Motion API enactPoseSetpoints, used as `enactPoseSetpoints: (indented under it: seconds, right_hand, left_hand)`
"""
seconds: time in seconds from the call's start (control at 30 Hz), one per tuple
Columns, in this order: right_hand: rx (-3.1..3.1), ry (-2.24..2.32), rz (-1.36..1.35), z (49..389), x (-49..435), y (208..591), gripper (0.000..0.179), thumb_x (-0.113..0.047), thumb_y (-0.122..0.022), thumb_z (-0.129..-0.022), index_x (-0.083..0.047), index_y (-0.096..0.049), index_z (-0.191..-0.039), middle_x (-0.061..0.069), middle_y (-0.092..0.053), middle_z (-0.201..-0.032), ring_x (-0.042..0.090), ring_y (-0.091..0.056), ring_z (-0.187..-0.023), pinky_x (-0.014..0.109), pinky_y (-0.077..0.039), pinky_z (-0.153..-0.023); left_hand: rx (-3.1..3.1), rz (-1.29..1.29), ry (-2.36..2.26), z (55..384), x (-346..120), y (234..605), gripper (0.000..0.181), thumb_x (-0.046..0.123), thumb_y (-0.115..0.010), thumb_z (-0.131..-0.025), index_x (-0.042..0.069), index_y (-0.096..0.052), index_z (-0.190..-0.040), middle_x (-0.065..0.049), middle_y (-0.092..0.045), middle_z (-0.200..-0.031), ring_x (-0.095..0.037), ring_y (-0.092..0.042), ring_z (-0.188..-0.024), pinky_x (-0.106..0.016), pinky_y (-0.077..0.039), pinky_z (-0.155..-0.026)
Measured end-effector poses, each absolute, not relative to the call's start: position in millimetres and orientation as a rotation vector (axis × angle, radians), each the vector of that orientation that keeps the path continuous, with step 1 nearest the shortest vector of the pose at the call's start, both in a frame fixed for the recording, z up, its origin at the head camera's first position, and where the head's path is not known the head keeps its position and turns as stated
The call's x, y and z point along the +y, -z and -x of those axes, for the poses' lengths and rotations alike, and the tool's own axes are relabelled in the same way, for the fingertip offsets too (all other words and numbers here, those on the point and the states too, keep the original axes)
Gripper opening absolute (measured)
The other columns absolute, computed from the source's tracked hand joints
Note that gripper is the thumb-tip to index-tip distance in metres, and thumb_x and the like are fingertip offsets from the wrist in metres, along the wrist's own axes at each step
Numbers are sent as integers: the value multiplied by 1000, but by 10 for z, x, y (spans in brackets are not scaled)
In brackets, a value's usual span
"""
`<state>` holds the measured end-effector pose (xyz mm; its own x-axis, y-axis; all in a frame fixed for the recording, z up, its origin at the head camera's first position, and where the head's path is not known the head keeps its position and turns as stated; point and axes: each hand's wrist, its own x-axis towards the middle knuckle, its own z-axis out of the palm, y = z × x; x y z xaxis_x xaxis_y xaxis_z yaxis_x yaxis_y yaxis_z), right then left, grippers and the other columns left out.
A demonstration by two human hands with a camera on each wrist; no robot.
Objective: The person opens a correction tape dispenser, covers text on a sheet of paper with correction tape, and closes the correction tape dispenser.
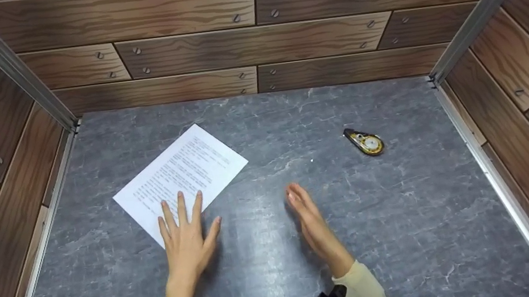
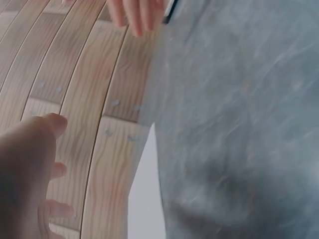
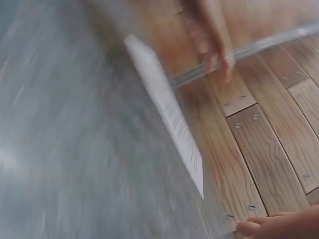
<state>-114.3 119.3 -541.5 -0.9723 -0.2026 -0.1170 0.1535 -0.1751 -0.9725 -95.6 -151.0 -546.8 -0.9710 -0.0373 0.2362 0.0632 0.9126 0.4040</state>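
A white sheet of printed paper (image 1: pixel 181 169) lies at a slant on the left half of the grey table. My left hand (image 1: pixel 186 244) is over its near corner in the head view, fingers spread and straight; whether they touch the paper I cannot tell. To the right of the sheet, my right hand (image 1: pixel 315 223) is held edge-on with its fingers extended and nothing in it. A yellow and black correction tape dispenser (image 1: pixel 365 142) lies on the table beyond the right hand. The left wrist view catches the left hand (image 2: pixel 30 154) and a strip of the paper (image 2: pixel 147 199).
Wood-patterned panels (image 1: pixel 192 51) wall the grey marbled tabletop (image 1: pixel 270 279) at the back and both sides. Metal posts (image 1: pixel 17 68) rise at the back corners. A tiny white speck (image 1: pixel 311 160) lies between the paper and the dispenser.
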Motion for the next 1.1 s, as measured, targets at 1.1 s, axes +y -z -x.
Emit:
enactPoseSetpoints:
  seconds: [1.1]
  right_hand:
    - [648, 2622, -72, 1423, 629, 5645, 82, -53, -24, -104, 4, 4, -156, 23, -1, -164, 34, -5, -151, 39, -7, -122]
  left_hand:
    - [-2695, -48, 601, 1494, -2368, 5827, 55, 27, -58, -95, -2, -48, -140, -30, -40, -146, -52, -30, -138, -65, -26, -107]
